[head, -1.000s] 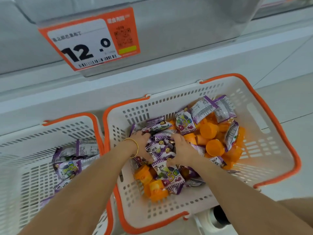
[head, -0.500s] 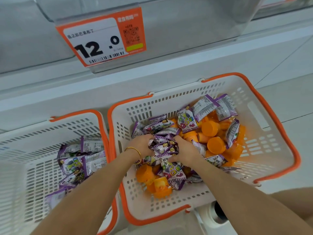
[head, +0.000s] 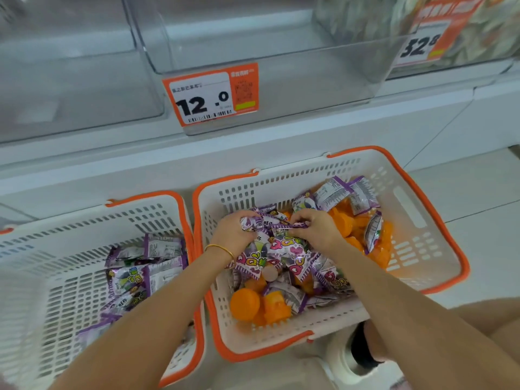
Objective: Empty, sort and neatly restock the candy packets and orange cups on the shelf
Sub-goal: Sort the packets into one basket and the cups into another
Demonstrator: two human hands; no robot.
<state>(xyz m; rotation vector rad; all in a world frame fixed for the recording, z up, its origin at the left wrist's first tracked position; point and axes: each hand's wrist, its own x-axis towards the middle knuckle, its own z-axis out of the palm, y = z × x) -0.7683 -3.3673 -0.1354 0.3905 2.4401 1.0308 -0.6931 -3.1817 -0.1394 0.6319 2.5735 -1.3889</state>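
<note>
A white basket with an orange rim (head: 416, 209) holds purple candy packets (head: 284, 249) mixed with orange cups (head: 244, 304). My left hand (head: 232, 232), a gold bangle on its wrist, and my right hand (head: 315, 228) meet over the pile, both closed around a bunch of packets lifted slightly above it. More orange cups (head: 349, 223) lie at the basket's right side. A second white basket (head: 56, 249) on the left holds only purple packets (head: 146, 266).
Above the baskets stands a clear shelf bin (head: 281, 80) with a price tag reading 12.0 (head: 211, 94). Another bin to the right carries a 32.8 tag (head: 422, 43). White floor tiles lie to the right; my knee (head: 489, 319) shows at the lower right.
Both hands have drawn the packets together and raised the bunch toward the basket's far side. The camera has tilted up, showing more of the shelf.
</note>
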